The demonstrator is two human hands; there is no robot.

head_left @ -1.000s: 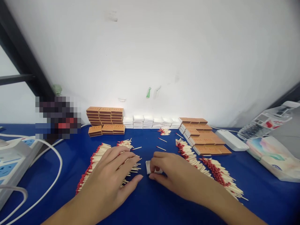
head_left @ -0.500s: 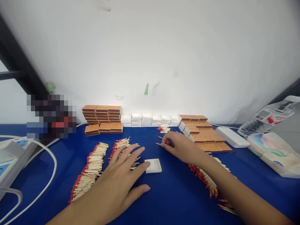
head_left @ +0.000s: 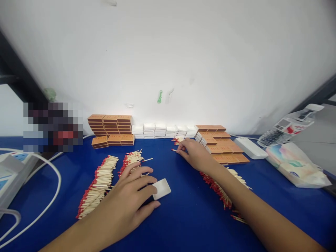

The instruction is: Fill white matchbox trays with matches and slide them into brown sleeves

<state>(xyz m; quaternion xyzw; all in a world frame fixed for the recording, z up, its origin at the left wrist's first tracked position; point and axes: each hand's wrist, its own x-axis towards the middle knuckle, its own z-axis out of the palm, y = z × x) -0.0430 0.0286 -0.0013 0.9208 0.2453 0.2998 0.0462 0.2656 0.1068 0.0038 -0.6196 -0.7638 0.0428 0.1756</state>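
At the table's centre, a small white matchbox tray is turned askew and looks tilted. My left hand has its thumb and index finger closed on the tray's near left side, the other fingers loosely spread. Farther back on the right, my right hand pinches a red-tipped match between thumb and fingertips. Just behind that hand lies a small heap of matches. A single loose match rests beyond my left fingers, beside a partly covered match pile.
A long match row lies at left, another match row under my right forearm. Along the wall stand orange matchboxes, white trays and more matchboxes. A power strip, bottle and tissue pack flank them.
My left thumb and index finger have closed on the tray, which has turned and tilted. My right hand stays near the small heap; one match shows at its fingertips.
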